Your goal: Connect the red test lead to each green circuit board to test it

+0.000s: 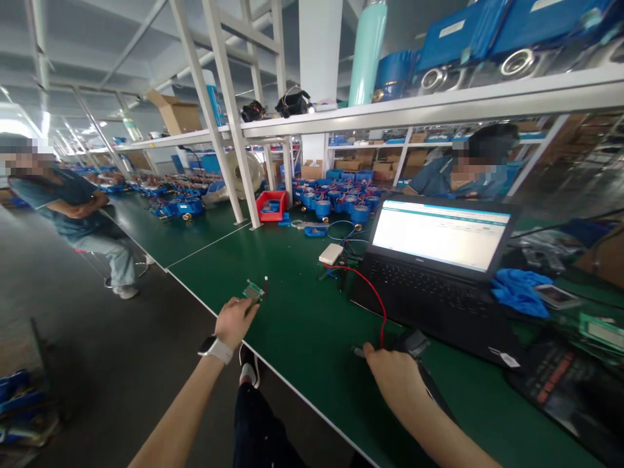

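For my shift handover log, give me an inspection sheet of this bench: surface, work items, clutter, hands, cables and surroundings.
Surface: green bench top with white line markings; no spills seen.
Job's things: small green circuit board; black device; laptop open, screen lit.
Clutter: blue cloth, white box, red bin, blue meters in a group.
Hands: left hand pinches the small green circuit board; right hand lies against the black device, grip unclear.
Cables: red wire runs from near the white box to the black device; blue wires by the meters.
Surroundings: shelf overhead carrying blue boxes; seated person at far left; second person behind the laptop.
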The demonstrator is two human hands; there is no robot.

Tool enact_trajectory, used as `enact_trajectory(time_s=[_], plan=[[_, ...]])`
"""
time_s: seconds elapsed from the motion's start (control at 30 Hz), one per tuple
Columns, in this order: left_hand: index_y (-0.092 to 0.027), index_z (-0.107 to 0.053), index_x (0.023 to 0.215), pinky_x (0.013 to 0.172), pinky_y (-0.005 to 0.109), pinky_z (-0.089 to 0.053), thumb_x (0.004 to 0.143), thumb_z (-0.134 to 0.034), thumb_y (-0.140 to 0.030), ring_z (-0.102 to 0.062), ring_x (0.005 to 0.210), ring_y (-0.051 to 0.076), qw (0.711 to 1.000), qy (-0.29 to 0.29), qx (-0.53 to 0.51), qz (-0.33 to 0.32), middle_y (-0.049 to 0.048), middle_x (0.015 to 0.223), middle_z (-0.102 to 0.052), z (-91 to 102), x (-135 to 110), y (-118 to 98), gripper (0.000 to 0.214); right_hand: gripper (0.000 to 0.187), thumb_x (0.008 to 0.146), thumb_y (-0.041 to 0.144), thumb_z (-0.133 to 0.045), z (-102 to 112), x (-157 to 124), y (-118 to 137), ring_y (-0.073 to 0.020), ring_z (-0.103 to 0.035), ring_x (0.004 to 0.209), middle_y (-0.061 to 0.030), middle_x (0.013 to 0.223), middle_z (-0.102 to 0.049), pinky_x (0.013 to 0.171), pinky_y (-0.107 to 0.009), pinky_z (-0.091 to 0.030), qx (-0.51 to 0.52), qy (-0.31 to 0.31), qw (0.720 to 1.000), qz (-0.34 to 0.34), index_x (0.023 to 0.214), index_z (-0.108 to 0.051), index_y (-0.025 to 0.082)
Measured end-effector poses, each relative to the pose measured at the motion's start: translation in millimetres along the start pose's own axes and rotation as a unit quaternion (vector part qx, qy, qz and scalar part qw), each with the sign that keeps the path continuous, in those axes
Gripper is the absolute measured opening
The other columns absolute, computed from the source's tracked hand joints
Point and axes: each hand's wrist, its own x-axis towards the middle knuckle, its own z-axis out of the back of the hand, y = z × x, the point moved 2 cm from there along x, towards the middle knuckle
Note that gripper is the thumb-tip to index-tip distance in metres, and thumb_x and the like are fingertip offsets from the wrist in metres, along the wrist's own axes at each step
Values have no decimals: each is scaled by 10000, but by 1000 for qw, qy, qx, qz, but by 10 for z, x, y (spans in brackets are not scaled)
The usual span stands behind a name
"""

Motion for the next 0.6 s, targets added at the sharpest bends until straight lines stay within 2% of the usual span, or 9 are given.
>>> enact_trajectory(time_s=[0.07, 0.1, 0.13, 0.2, 0.27, 0.3, 0.37, 0.5, 0.6], plan=[[-211, -671, 725, 657, 335, -420, 662, -660, -498, -573, 782, 258, 994, -22, -101, 34, 55, 677, -624, -71, -126, -73, 294, 169, 901, 256, -508, 22, -18, -3, -243, -707, 583, -89, 612, -696, 524, -290, -533, 89, -8, 996, 7, 972, -641, 180], [-202, -672, 808, 630, 316, -425, 679, -645, -522, -584, 781, 240, 985, -25, -159, 53, 58, 740, -644, -134, -205, -127, 346, 203, 917, 298, -481, 33, -34, -5, -232, -715, 628, -92, 695, -718, 550, -294, -549, 181, -14, 983, 9, 1009, -627, 191], [-201, -660, 886, 628, 303, -440, 685, -646, -529, -596, 804, 224, 972, -24, -220, 72, 59, 825, -661, -214, -292, -192, 386, 244, 926, 351, -460, 42, -51, -11, -225, -720, 683, -97, 788, -729, 577, -302, -566, 297, -24, 955, 4, 1040, -611, 197], [-209, -628, 922, 685, 304, -485, 652, -705, -489, -613, 857, 198, 935, -12, -337, 111, 44, 932, -664, -412, -471, -345, 396, 326, 892, 457, -499, 52, -83, -41, -227, -716, 804, -110, 947, -721, 640, -328, -593, 526, -52, 849, -26, 1060, -600, 197], [-205, -613, 824, 740, 325, -512, 588, -783, -404, -625, 852, 183, 891, 9, -429, 152, 14, 877, -660, -634, -644, -504, 352, 376, 786, 496, -643, 59, -110, -96, -235, -702, 871, -104, 995, -712, 699, -354, -602, 659, -89, 744, -72, 1008, -631, 193], [-199, -608, 776, 748, 330, -520, 563, -807, -366, -630, 847, 181, 869, 22, -464, 172, 4, 837, -656, -746, -725, -577, 336, 379, 723, 476, -716, 65, -124, -131, -234, -701, 864, -94, 966, -718, 709, -361, -603, 695, -108, 705, -95, 965, -650, 191], [-184, -622, 737, 723, 307, -530, 544, -827, -329, -636, 829, 177, 831, 46, -514, 207, 3, 787, -655, -955, -874, -692, 317, 352, 643, 412, -797, 89, -153, -201, -215, -701, 795, -71, 871, -728, 687, -350, -605, 735, -139, 651, -130, 883, -672, 187], [-151, -687, 901, 590, 179, -498, 593, -820, -323, -625, 745, 112, 785, 71, -559, 257, 24, 823, -682, -1271, -1120, -795, 377, 292, 655, 384, -782, 159, -221, -307, -164, -674, 636, -20, 688, -694, 509, -249, -568, 767, -183, 595, -158, 806, -633, 183], [-149, -684, 907, 566, 150, -500, 604, -834, -280, -613, 707, 82, 773, 77, -570, 267, 13, 850, -687, -1416, -1249, -828, 363, 303, 670, 376, -771, 199, -260, -339, -145, -665, 610, 17, 652, -657, 456, -203, -535, 771, -204, 580, -166, 842, -611, 184]])
